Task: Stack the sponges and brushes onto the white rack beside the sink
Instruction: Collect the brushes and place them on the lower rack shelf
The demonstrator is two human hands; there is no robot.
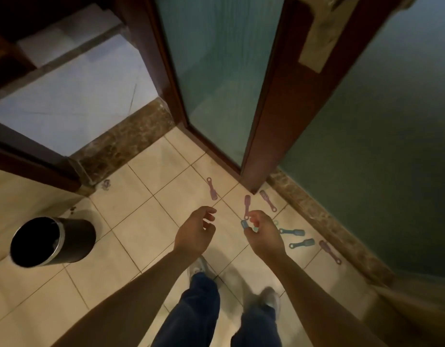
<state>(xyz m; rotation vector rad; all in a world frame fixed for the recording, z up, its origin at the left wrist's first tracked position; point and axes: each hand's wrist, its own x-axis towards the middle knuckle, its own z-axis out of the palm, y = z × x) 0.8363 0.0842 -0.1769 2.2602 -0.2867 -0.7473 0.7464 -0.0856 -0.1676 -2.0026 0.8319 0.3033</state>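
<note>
Pinching a blue brush point(244, 224), right hand point(264, 236) fingers curl; left hand point(194, 236) fingers spread loosely.

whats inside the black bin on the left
Inside the black bin only deep shadow shows, past its silvery rim. Whether anything lies at the bottom cannot be seen.

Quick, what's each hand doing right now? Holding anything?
Left hand: open, fingers loosely curled, holding nothing.
Right hand: pinching a small blue brush.
</note>
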